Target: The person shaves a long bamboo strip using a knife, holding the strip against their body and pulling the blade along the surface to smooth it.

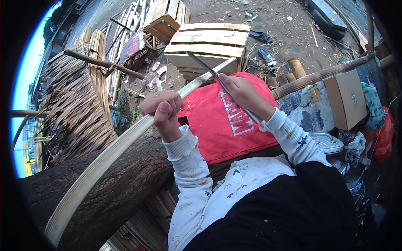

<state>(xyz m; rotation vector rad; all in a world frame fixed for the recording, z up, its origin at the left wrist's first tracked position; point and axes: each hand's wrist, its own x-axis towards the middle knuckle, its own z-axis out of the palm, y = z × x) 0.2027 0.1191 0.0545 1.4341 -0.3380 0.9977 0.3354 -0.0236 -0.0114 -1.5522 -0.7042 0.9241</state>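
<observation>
My left hand (163, 109) is closed around a long pale bamboo strip (113, 154), thumb on top. The strip runs from the lower left, under my fist, to a narrower far end beyond my right hand. In my right hand (243, 94) is a long thin knife (207, 69), its dark blade pointing up and left across the strip near that far end. Whether the edge touches the strip, I cannot tell. The knife's rear part passes under my wrist. A red cloth (209, 125) with white lettering lies over my lap below both hands.
Wooden slatted crates (207, 44) stand just ahead. A thick dark log (121, 184) lies at my left, near a thatch bundle (75, 100). At the right are a bamboo pole (322, 77), a cardboard box (344, 100) and plastic bags (379, 136). Sandals (261, 37) lie on the dirt.
</observation>
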